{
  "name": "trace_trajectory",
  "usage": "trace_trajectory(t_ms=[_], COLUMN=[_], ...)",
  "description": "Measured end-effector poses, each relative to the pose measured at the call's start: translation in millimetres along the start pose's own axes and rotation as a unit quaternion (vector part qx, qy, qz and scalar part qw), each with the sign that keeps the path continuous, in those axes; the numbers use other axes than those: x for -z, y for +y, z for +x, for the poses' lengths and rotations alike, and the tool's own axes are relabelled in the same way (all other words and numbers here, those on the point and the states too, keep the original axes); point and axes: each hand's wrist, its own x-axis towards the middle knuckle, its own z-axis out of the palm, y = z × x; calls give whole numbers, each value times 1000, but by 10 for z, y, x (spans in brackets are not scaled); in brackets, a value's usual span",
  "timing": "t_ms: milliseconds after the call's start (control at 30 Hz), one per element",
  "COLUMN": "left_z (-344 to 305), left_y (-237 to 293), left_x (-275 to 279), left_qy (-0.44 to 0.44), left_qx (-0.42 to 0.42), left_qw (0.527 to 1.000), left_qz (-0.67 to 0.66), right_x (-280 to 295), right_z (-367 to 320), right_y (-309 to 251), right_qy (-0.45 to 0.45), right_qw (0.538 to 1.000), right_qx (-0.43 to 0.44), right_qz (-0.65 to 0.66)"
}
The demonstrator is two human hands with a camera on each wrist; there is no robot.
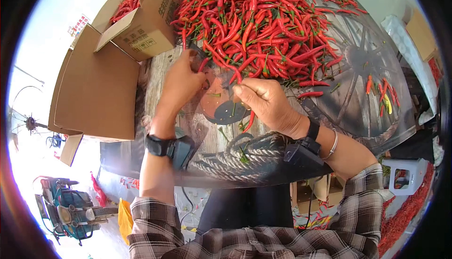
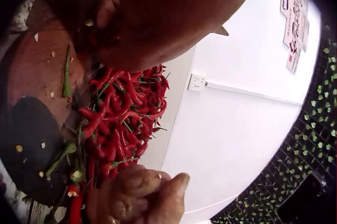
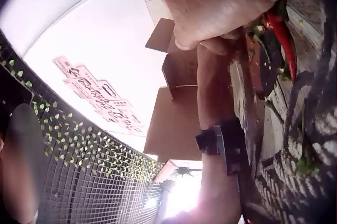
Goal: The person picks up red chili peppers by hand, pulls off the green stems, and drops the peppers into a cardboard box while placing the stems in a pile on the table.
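Red chili peppers (image 1: 263, 28) lie heaped on a printed table cover (image 1: 155, 80). At the near left edge of the heap, my left hand (image 1: 179, 82) has curled fingers round chili peppers; red pieces show beyond the fingers. Just to its right, the thumb and fingers of my right hand (image 1: 268, 103) pinch a red chili, whose upper part sticks out above the fingertips. Another red chili (image 1: 250, 121) lies below that hand. In the left wrist view, the right hand (image 2: 137, 195) appears beside the heap (image 2: 121, 119). The right wrist view hides the right fingertips behind the hand (image 3: 226, 6).
An open cardboard box (image 1: 99, 89) stands left of the heap, with another box (image 1: 146, 28) behind it holding red chilies. Loose green stems (image 1: 223, 134) are scattered on the cover. Several chilies (image 1: 383, 94) form a small separate group at the right.
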Motion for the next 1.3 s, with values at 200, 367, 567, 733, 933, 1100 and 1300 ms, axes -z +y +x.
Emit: trace_trajectory(t_ms=[200,367,567,733,933,1100,1300], left_z=[-347,-539,-530,-518,-569,-609,-600], left_y=[91,290,230,217,241,182,194], left_x=[335,168,-87,-188,-280,-352,-350], left_qy=[16,-129,-180,-194,-168,-159,-143], left_qx=[-20,-3,-61,-29,-19,-37,-136], left_qw=[998,970,948,946,946,943,946], left_qz=[63,-205,-255,-259,-278,-289,-257], right_x=[-48,-117,32,-21,16,89,183], right_z=[1,23,-13,-10,1,30,99], right_y=[35,-17,-42,27,32,53,147], right_qy=[-18,43,37,47,61,35,22], right_qw=[999,983,997,996,994,982,925], right_qx=[-19,-33,-34,7,-20,-86,-172], right_qz=[23,177,58,79,88,163,339])
